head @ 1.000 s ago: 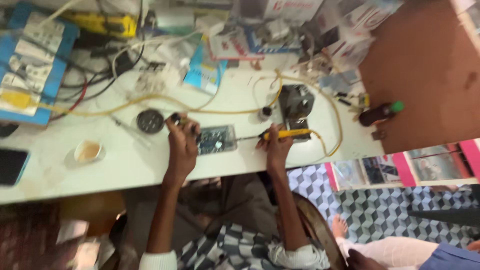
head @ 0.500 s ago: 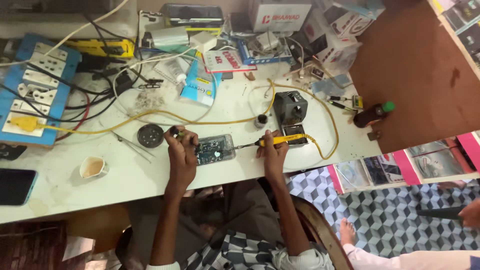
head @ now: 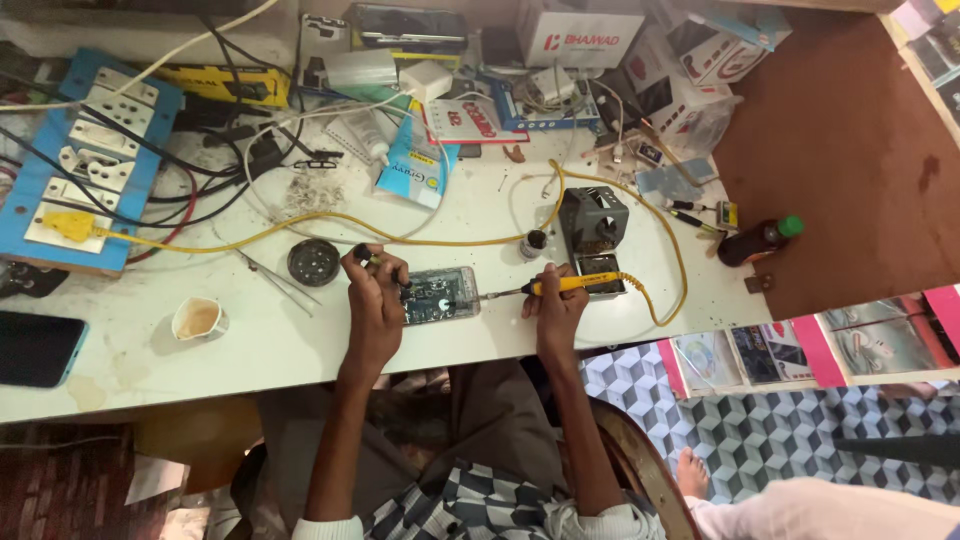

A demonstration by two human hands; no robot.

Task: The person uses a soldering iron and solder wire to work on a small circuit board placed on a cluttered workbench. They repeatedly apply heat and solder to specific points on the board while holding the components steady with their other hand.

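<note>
An opened phone (head: 442, 295) with its circuit board showing lies on the white worktable (head: 270, 345), near the front edge. My left hand (head: 374, 295) rests on the phone's left end and pinches a small dark tool above it. My right hand (head: 556, 303) grips a yellow soldering iron (head: 568, 284) whose tip points left and reaches the phone's right edge. A yellow cable (head: 676, 270) loops from the iron round to the right. A grey soldering stand (head: 594, 222) sits just behind my right hand.
A blue socket board (head: 92, 160) with plugged cables is at the left, a dark phone (head: 38, 348) and a small cup (head: 198, 320) at the front left. A round black tin (head: 313, 262), boxes and packets crowd the back. A brown bottle (head: 758, 240) lies at the right.
The view has moved closer and shifted up the table. Both hands stay at the phone; the iron's tip still sits at its right edge.
</note>
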